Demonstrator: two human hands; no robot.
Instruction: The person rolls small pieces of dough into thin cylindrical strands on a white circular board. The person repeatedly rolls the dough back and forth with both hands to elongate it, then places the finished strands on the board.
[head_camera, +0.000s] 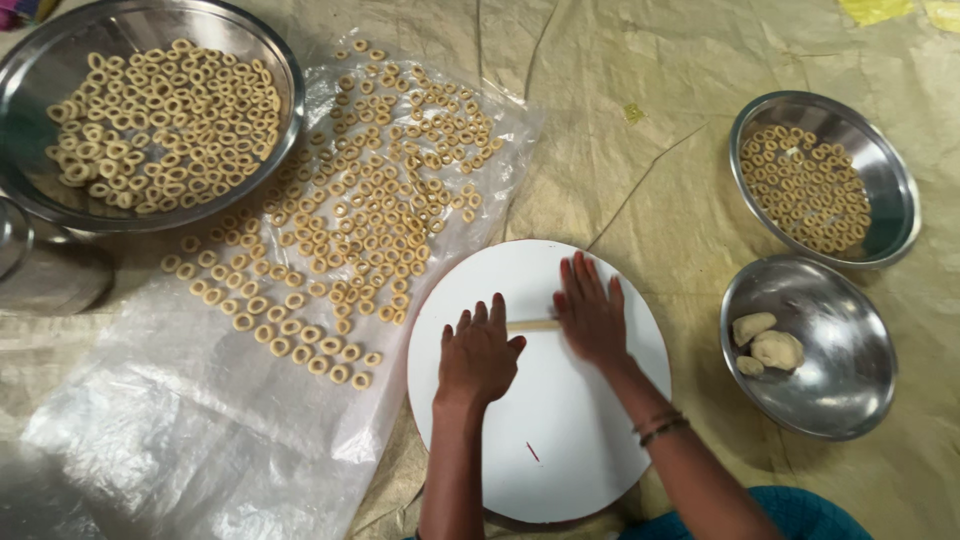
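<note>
A tan sheet (640, 130) is covering the floor, and a clear plastic sheet (180, 420) is lying over its left part, carrying rows of small dough rings (370, 210). A big steel bowl (285, 75) at top left is holding more rings. A round white board (540, 440) is sitting in front of the person. At the right, two steel bowls are resting: the far one (895, 180) with rings, the near one (850, 400) with dough lumps (765, 345). The left hand (478, 352) and right hand (592, 312), fingers flat and spread, are pressing on a thin dough rope (533, 324) lying on the board between them.
</note>
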